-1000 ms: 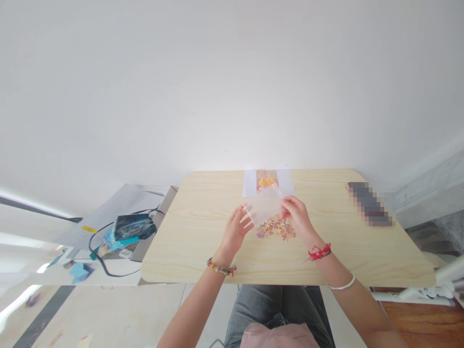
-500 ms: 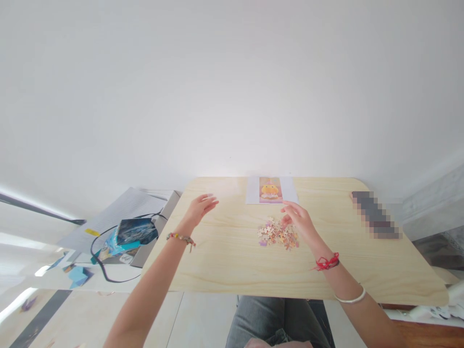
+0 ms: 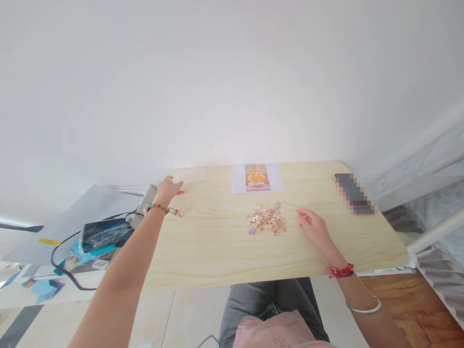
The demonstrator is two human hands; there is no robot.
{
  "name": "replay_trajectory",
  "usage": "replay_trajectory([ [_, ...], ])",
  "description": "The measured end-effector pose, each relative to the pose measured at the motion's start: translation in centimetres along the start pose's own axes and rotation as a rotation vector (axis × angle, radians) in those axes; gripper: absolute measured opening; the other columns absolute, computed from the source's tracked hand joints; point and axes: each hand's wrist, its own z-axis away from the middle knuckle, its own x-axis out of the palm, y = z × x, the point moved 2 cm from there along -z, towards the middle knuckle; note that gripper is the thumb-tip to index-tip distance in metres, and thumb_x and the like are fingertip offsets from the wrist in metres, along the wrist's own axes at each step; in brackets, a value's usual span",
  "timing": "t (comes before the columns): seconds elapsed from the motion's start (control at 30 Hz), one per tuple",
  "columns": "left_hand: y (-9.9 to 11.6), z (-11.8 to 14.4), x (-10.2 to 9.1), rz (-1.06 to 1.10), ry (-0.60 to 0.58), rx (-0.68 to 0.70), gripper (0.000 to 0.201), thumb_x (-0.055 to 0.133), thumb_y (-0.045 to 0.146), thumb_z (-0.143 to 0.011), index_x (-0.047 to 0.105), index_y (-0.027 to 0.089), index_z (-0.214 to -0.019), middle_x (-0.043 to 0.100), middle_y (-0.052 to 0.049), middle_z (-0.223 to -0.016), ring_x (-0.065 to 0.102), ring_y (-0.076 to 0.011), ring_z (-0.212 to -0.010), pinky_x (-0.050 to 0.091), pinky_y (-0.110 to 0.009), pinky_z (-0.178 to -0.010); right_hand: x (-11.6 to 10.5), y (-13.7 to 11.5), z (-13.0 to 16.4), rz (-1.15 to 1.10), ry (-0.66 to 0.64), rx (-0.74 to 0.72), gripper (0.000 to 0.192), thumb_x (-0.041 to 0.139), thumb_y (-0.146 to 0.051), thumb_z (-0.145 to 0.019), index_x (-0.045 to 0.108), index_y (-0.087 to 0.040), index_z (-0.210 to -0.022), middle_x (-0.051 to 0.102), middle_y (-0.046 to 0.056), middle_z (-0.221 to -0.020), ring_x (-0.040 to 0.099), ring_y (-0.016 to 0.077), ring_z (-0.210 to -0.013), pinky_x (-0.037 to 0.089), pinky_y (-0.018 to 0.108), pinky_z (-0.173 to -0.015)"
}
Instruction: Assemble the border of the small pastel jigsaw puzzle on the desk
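A person sits at a pale, smooth wood-grain desk (image 3: 217, 251) with rounded corners, seen from above. Half a second ago the left hand hovered over the desk's left half; it now reaches farther out to the far left corner, fingers spread and holding nothing. A second ago both hands held a clear plastic bag above the pieces; that bag can no longer be made out. The left hand (image 3: 167, 188) wears a multicoloured bead bracelet at the wrist. The right hand (image 3: 312, 224), which was touching the pieces half a second ago, now rests on the desk just to their right, fingers loosely apart and empty, with a red cord and a thin silver bangle on the arm.

The small heap of pastel cardboard jigsaw pieces (image 3: 266, 219) lies flat and scattered near the desk's middle. Behind it, at the far edge, lies a white paper sheet printed with an orange cartoon picture (image 3: 257, 177). A dark, blurred rectangular object (image 3: 354, 193) sits at the far right.
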Motion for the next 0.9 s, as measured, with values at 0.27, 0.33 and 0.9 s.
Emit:
replay_trajectory([
  [0.27, 3.6, 17.3, 9.8, -0.152, -0.318, 0.84, 0.042, 0.045, 0.034, -0.084, 0.045, 0.024, -0.124, 0.048, -0.01, -0.128, 0.045, -0.0241, -0.118, 0.036, -0.037, -0.098, 3.0, -3.7, 0.5, 0.388, -0.317, -0.448, 0.053, 0.053, -0.034, -0.079, 0.041, -0.027, -0.13, 0.044, 0.01, -0.126, 0.042, 0.0261, -0.115, 0.039, 0.042, -0.095],
  [0.33, 4.4, 20.8, 12.1, -0.137, -0.452, 1.012, 0.044, 0.043, 0.031, -0.086, 0.041, 0.027, -0.129, 0.041, -0.007, -0.137, 0.035, -0.0229, -0.126, 0.032, -0.037, -0.101, 3.6, -4.0, 0.4, 0.441, -0.341, -0.49, 0.055, 0.054, -0.034, -0.079, 0.04, -0.026, -0.132, 0.042, 0.011, -0.129, 0.037, 0.0278, -0.12, 0.036, 0.044, -0.097],
  [0.9, 4.2, 19.4, 12.7, -0.317, -0.371, 1.016, 0.042, 0.039, 0.036, -0.089, 0.039, 0.03, -0.13, 0.034, -0.006, -0.142, 0.026, -0.0264, -0.131, 0.023, -0.049, -0.104, 3.3, -4.1, -1.9, 0.462, -0.267, -0.57, 0.041, 0.048, -0.031, -0.084, 0.049, -0.024, -0.125, 0.049, 0.011, -0.122, 0.043, 0.0258, -0.115, 0.037, 0.045, -0.097],
])
